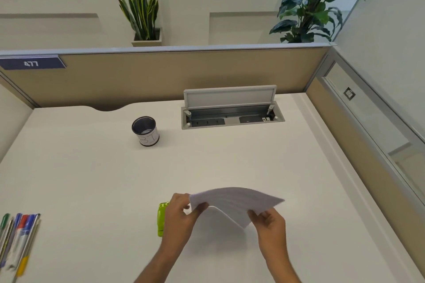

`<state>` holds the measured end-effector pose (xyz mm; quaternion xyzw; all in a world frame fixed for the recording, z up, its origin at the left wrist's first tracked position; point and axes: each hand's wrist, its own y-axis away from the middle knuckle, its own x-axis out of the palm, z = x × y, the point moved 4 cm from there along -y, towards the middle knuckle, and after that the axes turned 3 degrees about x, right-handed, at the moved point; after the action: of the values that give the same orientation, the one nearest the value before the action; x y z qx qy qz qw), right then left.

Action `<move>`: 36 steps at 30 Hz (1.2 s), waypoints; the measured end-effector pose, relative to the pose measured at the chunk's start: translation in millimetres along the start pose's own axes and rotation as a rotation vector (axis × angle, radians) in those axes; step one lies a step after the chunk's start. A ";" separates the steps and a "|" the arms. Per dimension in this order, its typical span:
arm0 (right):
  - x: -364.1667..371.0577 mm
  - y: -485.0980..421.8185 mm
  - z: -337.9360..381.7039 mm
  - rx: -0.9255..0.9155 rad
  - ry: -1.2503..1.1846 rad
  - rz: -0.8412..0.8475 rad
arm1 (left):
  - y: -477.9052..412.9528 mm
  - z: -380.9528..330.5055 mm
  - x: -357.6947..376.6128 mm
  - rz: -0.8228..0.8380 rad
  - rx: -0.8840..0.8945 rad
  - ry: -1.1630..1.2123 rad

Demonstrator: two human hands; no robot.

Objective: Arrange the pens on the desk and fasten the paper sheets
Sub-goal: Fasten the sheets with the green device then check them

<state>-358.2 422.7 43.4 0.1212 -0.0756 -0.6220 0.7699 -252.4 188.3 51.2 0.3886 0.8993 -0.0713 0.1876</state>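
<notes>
A stack of white paper sheets (pixel 234 202) is lifted above the white desk (pixel 92 179), bowed upward in the middle. My left hand (pixel 181 216) pinches its left corner and my right hand (pixel 268 221) pinches its near right edge. A lime-green stapler (pixel 161 218) lies on the desk just left of my left hand, partly hidden behind it. Several pens and markers (pixel 19 239) lie side by side at the desk's near left edge. A dark pen cup (pixel 145 130) with a white label stands empty toward the back.
An open cable tray (pixel 232 112) with sockets is set into the desk at the back, its lid raised. Beige partition walls (pixel 161 76) bound the desk at the back and right. Two plants stand behind the partition.
</notes>
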 end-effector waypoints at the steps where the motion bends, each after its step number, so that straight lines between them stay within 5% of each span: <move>1: -1.6 -1.0 3.9 -0.016 0.000 -0.006 | -0.4 -2.4 -0.9 0.000 0.017 0.023; 11: -10.8 1.1 18.1 -0.040 0.013 0.068 | 5.4 -14.5 -0.6 0.030 -0.025 0.120; 15: -51.6 4.2 76.5 -0.274 0.008 -0.078 | -6.9 -57.6 -29.1 0.052 0.291 -0.024; 18: -83.0 15.1 123.7 -0.500 0.327 -0.171 | -12.1 -97.6 -39.7 0.144 0.565 -0.266; 22: -77.9 16.9 153.2 -0.525 0.654 0.066 | -13.0 -134.2 -38.3 0.272 0.878 -0.585; 26: -67.1 9.9 142.6 -0.424 0.602 0.223 | -3.8 -149.5 -24.8 0.419 1.014 -0.628; 29: -69.8 5.3 125.9 -0.381 0.490 0.278 | -3.9 -145.4 -22.3 0.435 0.963 -0.634; 32: -75.3 3.1 110.1 -0.319 0.362 0.260 | -17.5 -128.8 -37.4 0.326 0.730 -0.591; 36: -85.1 -4.6 90.0 -0.242 0.220 0.167 | -25.5 -103.1 -50.0 0.244 0.333 -0.159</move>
<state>-404.8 496.6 131.3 0.0880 0.0746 -0.5433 0.8316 -268.6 165.4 165.1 0.5131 0.8039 -0.2261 0.1984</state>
